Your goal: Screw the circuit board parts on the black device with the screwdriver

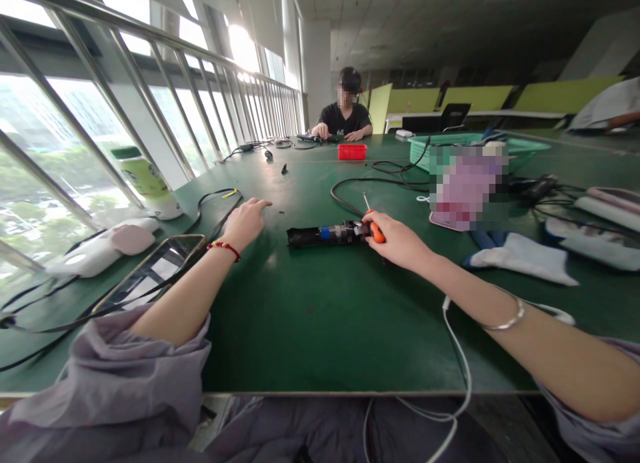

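My right hand (397, 238) grips a screwdriver by its orange handle (377, 234), with the thin metal shaft pointing up and away from me. It is at the right end of a long black device (325, 236) with a blue band, which lies across the green table. Whether the hand also touches the device I cannot tell. To the left, my left hand (246, 223) is over the table, apart from the device, its index finger stretched out and nothing visible in it. A tiny dark piece (281, 212) lies just beyond that fingertip.
A phone (150, 274), black cords, a white device (107, 246) and a green-labelled bottle (145, 183) stand at left by the railing. Rightward are a pink phone (463, 190), gloves (525, 256), cables and a green basket (420, 155). A person (345, 113) sits beyond a red box (352, 152).
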`<act>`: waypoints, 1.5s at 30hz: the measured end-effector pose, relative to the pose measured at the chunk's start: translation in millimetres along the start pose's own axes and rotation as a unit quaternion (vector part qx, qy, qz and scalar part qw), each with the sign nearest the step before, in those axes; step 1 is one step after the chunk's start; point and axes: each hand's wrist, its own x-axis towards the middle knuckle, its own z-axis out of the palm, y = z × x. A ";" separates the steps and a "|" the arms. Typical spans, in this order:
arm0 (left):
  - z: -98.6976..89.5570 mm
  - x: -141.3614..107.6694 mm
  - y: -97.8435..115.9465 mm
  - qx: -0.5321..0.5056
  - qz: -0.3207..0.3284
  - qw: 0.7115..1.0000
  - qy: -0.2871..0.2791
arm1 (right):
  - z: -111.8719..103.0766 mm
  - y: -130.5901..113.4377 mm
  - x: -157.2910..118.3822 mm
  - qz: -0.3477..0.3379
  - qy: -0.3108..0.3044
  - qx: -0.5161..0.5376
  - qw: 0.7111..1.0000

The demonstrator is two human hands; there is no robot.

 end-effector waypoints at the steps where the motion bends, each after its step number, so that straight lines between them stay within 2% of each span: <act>1: 3.7 1.8 -3.0 0.002 0.015 1.000 -0.007 | -0.4 -0.4 0.0 -0.001 -0.002 -0.005 1.000; 7: 24.0 19.5 -2.7 0.002 0.095 0.994 -0.058 | -1.3 -1.5 0.4 -0.003 -0.011 -0.015 1.000; 10: 17.6 20.2 -11.8 0.025 0.103 0.992 -0.073 | -3.1 -1.9 -0.1 0.000 -0.022 -0.019 1.000; 16: -3.8 14.7 -42.7 0.017 0.080 0.991 -0.108 | -7.9 -2.7 -1.8 0.003 -0.033 -0.025 0.999; 19: -8.4 13.0 -46.0 0.022 0.073 0.989 -0.126 | -9.2 -2.7 -1.9 0.000 -0.033 -0.034 0.999; 22: -12.5 9.2 -35.1 0.065 0.080 0.986 -0.133 | -8.9 -2.4 -1.6 -0.007 -0.026 -0.043 0.999; 27: -19.0 -0.5 1.8 0.158 0.080 0.978 -0.114 | -7.0 -2.4 -1.3 -0.021 -0.014 -0.047 0.999; 31: -19.3 -5.5 24.7 0.192 0.040 0.975 -0.106 | -6.0 -5.6 -3.1 -0.027 -0.011 -0.029 0.999; 33: -18.6 -6.0 26.0 0.186 0.005 0.977 -0.103 | -4.3 -7.8 -4.2 -0.038 -0.005 -0.011 0.999; 37: -21.0 -3.5 13.5 0.122 -0.058 0.987 -0.092 | 3.1 -10.4 -4.2 -0.064 0.011 0.023 0.998; 40: -26.5 -1.6 15.1 0.051 -0.077 0.996 -0.009 | 9.0 -10.3 -1.9 -0.068 0.027 0.053 0.996; 43: -28.5 -5.5 42.8 -0.072 -0.007 0.993 0.088 | 12.4 -9.4 0.7 -0.069 0.038 0.083 0.993; 45: -25.5 -12.6 70.8 -0.142 0.088 0.980 0.104 | 13.4 -9.3 1.6 -0.068 0.040 0.096 0.992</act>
